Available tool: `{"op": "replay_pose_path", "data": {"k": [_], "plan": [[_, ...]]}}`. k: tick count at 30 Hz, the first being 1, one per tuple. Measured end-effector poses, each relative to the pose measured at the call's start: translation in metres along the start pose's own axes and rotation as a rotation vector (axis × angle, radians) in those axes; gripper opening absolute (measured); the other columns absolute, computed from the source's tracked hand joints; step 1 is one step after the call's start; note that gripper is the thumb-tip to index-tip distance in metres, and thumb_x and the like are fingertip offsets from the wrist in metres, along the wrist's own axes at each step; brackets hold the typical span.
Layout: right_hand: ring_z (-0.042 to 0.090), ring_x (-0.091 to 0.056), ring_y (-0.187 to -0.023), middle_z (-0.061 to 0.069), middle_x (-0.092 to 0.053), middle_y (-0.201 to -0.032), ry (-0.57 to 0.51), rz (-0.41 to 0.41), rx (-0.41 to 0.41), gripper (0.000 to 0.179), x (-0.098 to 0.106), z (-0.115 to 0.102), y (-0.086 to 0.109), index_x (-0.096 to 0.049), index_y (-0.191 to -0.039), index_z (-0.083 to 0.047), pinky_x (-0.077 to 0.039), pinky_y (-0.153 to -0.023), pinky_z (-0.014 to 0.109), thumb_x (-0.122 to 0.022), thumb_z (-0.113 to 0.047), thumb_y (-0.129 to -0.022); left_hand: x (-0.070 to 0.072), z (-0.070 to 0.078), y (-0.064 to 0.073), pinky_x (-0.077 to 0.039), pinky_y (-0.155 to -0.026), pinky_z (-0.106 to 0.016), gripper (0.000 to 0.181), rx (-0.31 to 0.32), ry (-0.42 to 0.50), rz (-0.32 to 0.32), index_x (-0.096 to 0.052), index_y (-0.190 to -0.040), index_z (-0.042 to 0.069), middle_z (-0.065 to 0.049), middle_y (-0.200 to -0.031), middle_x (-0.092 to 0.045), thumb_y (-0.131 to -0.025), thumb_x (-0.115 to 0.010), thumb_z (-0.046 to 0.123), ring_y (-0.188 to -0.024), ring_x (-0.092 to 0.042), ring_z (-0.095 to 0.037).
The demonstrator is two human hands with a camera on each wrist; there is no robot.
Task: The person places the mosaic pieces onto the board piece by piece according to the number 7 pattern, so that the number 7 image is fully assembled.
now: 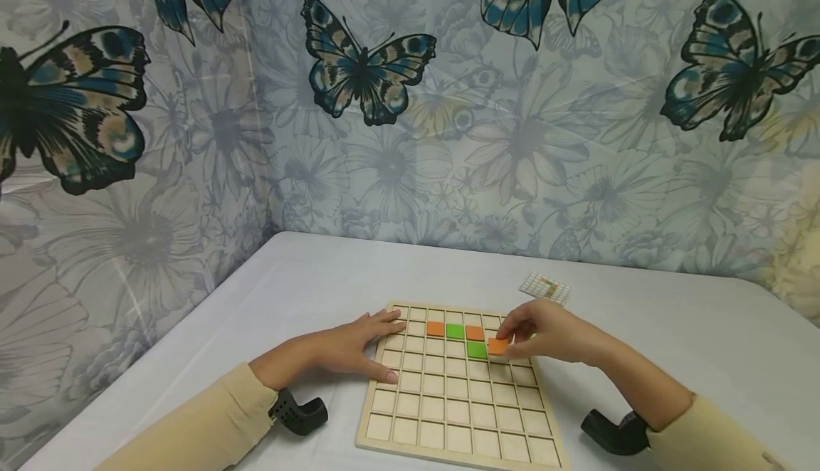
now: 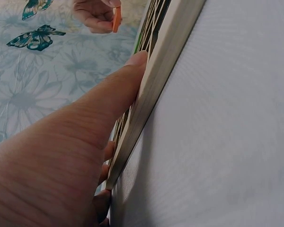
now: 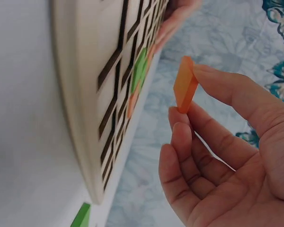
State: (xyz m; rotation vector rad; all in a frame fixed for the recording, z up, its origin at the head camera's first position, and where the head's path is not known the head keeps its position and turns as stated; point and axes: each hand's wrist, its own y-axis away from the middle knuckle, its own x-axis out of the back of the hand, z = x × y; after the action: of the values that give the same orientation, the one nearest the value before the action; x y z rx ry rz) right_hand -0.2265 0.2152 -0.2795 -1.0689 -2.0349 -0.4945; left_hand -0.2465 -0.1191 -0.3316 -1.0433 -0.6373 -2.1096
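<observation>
"Give me the count from your end."

"I've got one wooden board (image 1: pixel 431 409) on the white worktop (image 1: pixel 333 272), and three orange tiles (image 1: pixel 435 329): two sit in board cells, and the third orange tile (image 3: pixel 185 87) is in my right grip (image 1: pixel 541 330)."

"And green?"

"Three green tiles (image 1: pixel 455 331) as well. Two are in the board: one between the two seated orange ones, the other in the next row nearer me. The loose green tile (image 3: pixel 81 216) lies off the board, just beside its right edge. I also see one small grid card (image 1: pixel 544 287) beyond the board's far right corner, and two black wrist mounts (image 1: pixel 300 414), one per arm."

"How is the right side holding?"

"Clamped on that third orange tile, thumb against fingertip, only the tile's thickness apart. Both wrist views show me the tile clear of the board's surface, over its right side."

"Left?"

"My left grip (image 1: pixel 354 343) pinches nothing. Thumb and fingers are spread well apart, the thumb resting on the board's left border and the fingertips at its far left corner."
</observation>
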Motion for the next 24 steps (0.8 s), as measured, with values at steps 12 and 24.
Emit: {"op": "replay_pose_path", "data": {"k": [12, 24], "plan": [[0.007, -0.053, -0.067, 0.002, -0.065, -0.084, -0.03, -0.085, 0.03, 0.02, -0.01, -0.008, -0.013, -0.071, -0.087, -0.005, -0.049, -0.059, 0.021, -0.078, -0.016, -0.073, 0.0, 0.0, 0.0, -0.01, -0.115, -0.057, 0.082, 0.007, -0.005, -0.002, -0.03, -0.147, 0.028, 0.003, -0.158, -0.011, -0.078, -0.069, 0.052, -0.145, 0.001, -0.035], [0.007, -0.055, -0.063, 0.002, -0.065, -0.08, -0.029, -0.157, 0.052, 0.018, -0.018, -0.011, -0.019, -0.069, -0.086, -0.005, -0.049, -0.056, 0.021, -0.078, -0.014, -0.073, 0.001, 0.0, 0.0, -0.007, -0.116, -0.054, 0.083, -0.01, -0.011, -0.007, -0.03, -0.147, 0.026, 0.002, -0.158, -0.01, -0.079, -0.068, 0.053, -0.145, 0.0, -0.035]]}}
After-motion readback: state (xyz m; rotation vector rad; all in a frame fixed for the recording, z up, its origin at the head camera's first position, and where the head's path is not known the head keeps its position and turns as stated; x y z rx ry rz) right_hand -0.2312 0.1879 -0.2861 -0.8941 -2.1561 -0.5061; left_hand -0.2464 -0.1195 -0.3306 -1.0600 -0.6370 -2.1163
